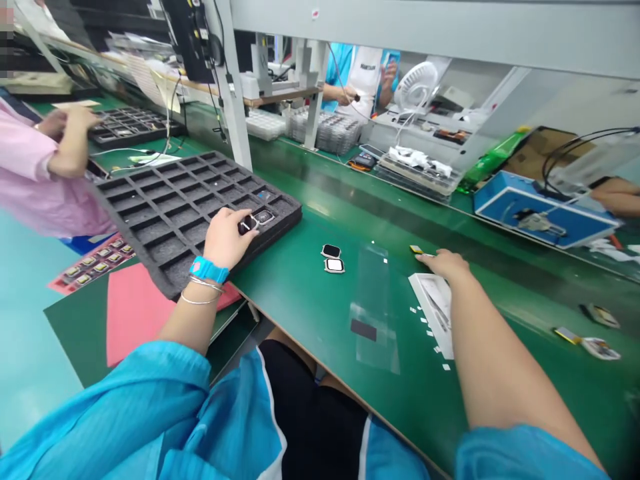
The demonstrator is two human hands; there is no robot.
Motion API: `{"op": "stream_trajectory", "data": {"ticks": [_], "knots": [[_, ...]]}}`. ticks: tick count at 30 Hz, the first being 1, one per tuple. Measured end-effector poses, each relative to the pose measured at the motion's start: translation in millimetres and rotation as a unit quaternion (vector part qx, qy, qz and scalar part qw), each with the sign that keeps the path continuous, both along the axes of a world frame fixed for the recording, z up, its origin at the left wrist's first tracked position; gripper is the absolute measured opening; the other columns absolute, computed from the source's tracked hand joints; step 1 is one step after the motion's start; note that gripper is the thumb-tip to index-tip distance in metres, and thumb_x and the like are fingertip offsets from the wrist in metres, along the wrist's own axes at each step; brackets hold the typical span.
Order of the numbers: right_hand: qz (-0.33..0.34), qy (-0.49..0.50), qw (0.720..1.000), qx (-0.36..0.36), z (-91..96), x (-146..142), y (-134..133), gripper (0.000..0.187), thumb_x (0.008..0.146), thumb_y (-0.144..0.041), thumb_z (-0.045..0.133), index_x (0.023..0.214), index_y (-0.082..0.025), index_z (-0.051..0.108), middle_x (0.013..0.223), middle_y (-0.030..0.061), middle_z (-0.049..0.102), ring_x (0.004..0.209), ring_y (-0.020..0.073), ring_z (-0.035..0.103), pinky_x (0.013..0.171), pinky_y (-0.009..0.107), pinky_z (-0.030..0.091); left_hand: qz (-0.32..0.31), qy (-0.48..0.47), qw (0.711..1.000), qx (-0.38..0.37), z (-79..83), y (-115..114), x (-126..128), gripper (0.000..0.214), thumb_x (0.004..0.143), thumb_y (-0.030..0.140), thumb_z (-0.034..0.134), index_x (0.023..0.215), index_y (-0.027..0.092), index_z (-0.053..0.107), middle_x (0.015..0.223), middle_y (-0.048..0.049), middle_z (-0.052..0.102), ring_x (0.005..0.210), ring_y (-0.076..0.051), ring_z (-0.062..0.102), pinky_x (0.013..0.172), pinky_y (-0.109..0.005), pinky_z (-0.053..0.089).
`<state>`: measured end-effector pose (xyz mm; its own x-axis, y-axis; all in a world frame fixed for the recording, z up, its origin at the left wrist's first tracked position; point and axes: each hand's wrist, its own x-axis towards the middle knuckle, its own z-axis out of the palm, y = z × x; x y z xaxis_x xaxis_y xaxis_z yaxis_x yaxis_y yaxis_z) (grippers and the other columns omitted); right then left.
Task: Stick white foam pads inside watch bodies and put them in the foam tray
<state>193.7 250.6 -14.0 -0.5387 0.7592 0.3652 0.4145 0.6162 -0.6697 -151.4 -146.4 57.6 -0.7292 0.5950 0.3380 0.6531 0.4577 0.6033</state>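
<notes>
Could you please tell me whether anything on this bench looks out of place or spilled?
Two things, mildly: small white square pieces lie loosely strewn beside the open white box, and the black foam compartment tray sits askew, its near corner jutting past the green tabletop. No spill shows.

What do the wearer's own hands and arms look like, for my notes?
The left hand is ungloved; its wrist wears a bright blue wristband with a pale pinkish mark, plus thin silvery bangles. The right hand is ungloved, with no wristwear visible. Both forearms emerge from loose blue sleeves.
</notes>
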Motion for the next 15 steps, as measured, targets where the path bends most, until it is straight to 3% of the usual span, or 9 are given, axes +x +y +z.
{"op": "stream_trajectory", "data": {"ticks": [2, 5, 9, 12, 15], "knots": [[-0.07, -0.046, 0.996, 0.005, -5.8, -2, 3, 0.051, 0.052, -0.04, 0.086, 0.046, -0.027, 0.036, 0.053, 0.0056, 0.046, 0.085, 0.0332, 0.063, 0.071, 0.048, 0.049, 0.023, 0.016, 0.997, -0.069, -10.2, -3, -5, 0.036, 0.08, 0.033, 0.068, 0.112, 0.018, 0.074, 0.106, -0.0151, 0.063, 0.107, -0.035, 0.058, 0.098, -0.046, 0.044], [-0.157, -0.108, 0.982, 0.005, -2.5, -5, -3, 0.039, 0.053, -0.035, 0.082, 0.048, -0.026, 0.045, 0.054, 0.0057, 0.046, 0.084, 0.0356, 0.062, 0.075, 0.054, 0.048, 0.035, 0.027, 0.993, -0.111, -19.5, -2, -6, 0.033, 0.089, 0.038, 0.057, 0.111, 0.02, 0.075, 0.113, -0.0163, 0.065, 0.111, -0.037, 0.057, 0.096, -0.05, 0.044], [-0.221, -0.118, 0.964, 0.092, 17.1, -4, -35, 0.019, 0.06, -0.025, 0.073, 0.074, -0.02, 0.06, 0.085, 0.0159, 0.063, 0.104, 0.0382, 0.057, 0.094, 0.058, 0.044, 0.039, 0.028, 0.987, -0.151, -12.5, 0, -8, 0.033, 0.09, 0.03, 0.053, 0.115, 0.023, 0.073, 0.123, -0.0143, 0.065, 0.115, -0.036, 0.058, 0.095, -0.048, 0.046], [-0.177, -0.094, 0.961, 0.191, 39.6, -1, -82, 0.035, 0.066, -0.02, 0.066, 0.101, -0.017, 0.063, 0.109, 0.0157, 0.065, 0.11, 0.0351, 0.056, 0.1, 0.056, 0.043, 0.046, -0.005, 0.984, -0.172, -0.9, 0, -7, 0.037, 0.088, 0.029, 0.059, 0.123, 0.021, 0.069, 0.12, -0.0138, 0.068, 0.113, -0.035, 0.062, 0.094, -0.049, 0.048], [-0.098, -0.052, 0.969, 0.219, 59.2, 3, -141, 0.045, 0.07, -0.019, 0.065, 0.115, -0.02, 0.061, 0.118, 0.0115, 0.065, 0.112, 0.0324, 0.057, 0.102, 0.055, 0.044, 0.093, 0.046, 0.986, -0.128, 6.6, 3, 6, 0.041, 0.082, 0.03, 0.067, 0.121, 0.017, 0.069, 0.12, -0.0161, 0.069, 0.118, -0.041, 0.059, 0.099, -0.063, 0.041]]}}
